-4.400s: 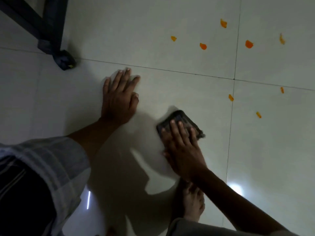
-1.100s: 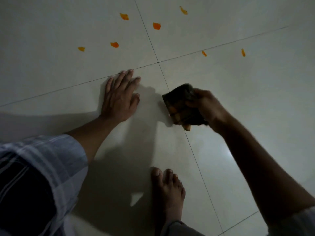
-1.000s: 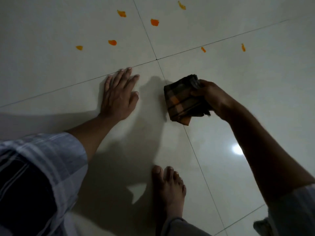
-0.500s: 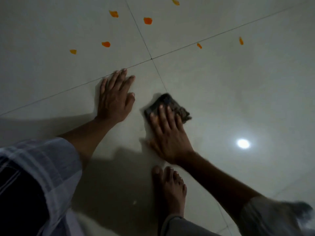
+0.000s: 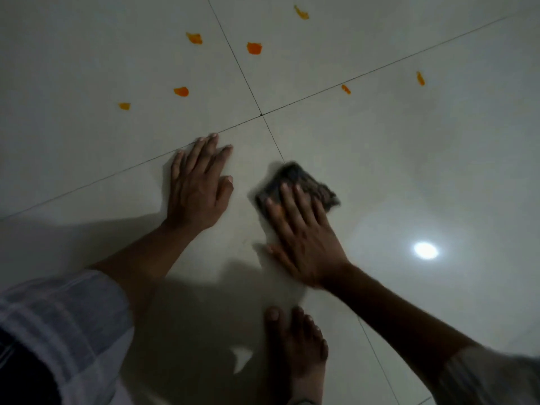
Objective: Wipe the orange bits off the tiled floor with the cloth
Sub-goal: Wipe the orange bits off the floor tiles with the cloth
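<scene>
Right hand (image 5: pixel 304 235) presses dark folded cloth (image 5: pixel 295 182) flat-fingered onto pale glossy tiled floor (image 5: pixel 438 171); left hand (image 5: pixel 198 188) splayed beside cloth (palm down); small orange bits (image 5: pixel 254 48) beyond cloth.

Pale short sleeves (image 5: pixel 67 325) with faint check lines cover both upper arms; forearms, hands and one foot (image 5: pixel 295 343) are bare.

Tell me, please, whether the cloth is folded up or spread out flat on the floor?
Folded or bunched: the cloth is a small compact pad, barely wider than the right hand whose straight fingers press it onto the tiled floor.
</scene>
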